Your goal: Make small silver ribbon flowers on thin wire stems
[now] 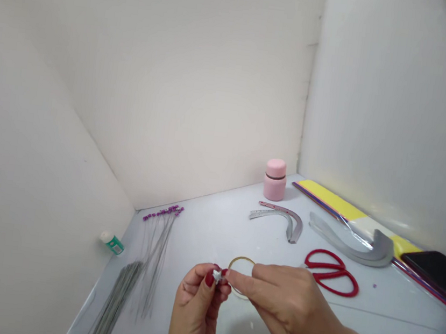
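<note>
My left hand [195,307] is up off the table, its fingertips [211,276] pinched together on a small crumpled bit of white paper [216,275]. My right hand [291,305] comes in from 3 o'clock, its forefinger stretched out to that same bit and seeming to touch it. I can't tell whether the right hand is actually gripping it or only pressing against it. Just behind the bit, at 1 o'clock from my left hand, a thin gold hoop [242,258] sits under my right hand, apparently on the white table [207,230].

Further out, red scissors [334,275] lie at 2 o'clock, and a pink jar [274,180] stands upright at 12. Curved paper strips [281,220] lie just in front of it. Wires tipped with purple beads [158,246] lie at 11, a bundle of bare wires [115,300] at 9, a small green and white bottle [112,243] at 10, and a black phone [437,274] at 2, on yellow paper [330,199].
</note>
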`<state>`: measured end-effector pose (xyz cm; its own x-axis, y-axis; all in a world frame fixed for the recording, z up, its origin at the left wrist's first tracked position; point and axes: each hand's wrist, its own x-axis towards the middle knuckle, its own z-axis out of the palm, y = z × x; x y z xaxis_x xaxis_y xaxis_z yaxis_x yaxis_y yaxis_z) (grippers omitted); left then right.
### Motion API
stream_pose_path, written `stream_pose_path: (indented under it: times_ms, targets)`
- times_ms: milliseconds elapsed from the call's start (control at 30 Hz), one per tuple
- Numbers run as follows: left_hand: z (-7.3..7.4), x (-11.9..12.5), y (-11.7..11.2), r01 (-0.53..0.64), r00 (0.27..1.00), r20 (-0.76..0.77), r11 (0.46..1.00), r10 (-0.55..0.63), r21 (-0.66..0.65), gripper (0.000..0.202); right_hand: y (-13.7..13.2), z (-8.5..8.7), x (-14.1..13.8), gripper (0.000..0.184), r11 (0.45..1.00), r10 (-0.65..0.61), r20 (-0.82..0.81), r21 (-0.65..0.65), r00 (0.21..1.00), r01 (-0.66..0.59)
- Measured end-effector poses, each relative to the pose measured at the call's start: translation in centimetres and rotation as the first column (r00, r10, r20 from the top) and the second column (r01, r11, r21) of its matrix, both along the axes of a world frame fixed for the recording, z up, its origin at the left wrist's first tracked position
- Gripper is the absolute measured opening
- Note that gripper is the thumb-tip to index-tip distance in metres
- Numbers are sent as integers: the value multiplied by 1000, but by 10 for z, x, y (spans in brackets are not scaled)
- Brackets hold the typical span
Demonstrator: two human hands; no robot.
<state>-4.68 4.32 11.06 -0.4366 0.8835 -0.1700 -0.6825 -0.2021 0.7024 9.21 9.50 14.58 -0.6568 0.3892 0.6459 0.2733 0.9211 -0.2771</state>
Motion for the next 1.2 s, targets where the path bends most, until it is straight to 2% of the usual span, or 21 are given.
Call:
stream_pose_path:
  times_ms: [367, 967, 1200]
  targets:
    - [-3, -1, -2, 34, 999, -11, 999, -34, 39, 14, 0, -2, 0, 33, 1000, -5, 4, -14, 1000, 5]
    - [-1, 1, -3, 8, 999, -40, 1000, -8, 7, 15, 0, -1, 1, 32, 1000, -6, 3, 23, 1000, 6]
    - [-2, -1, -3, -1, 992, -128, 1000, 0, -11, 15, 2, -4, 2, 33, 999, -27, 24, 26, 999, 27]
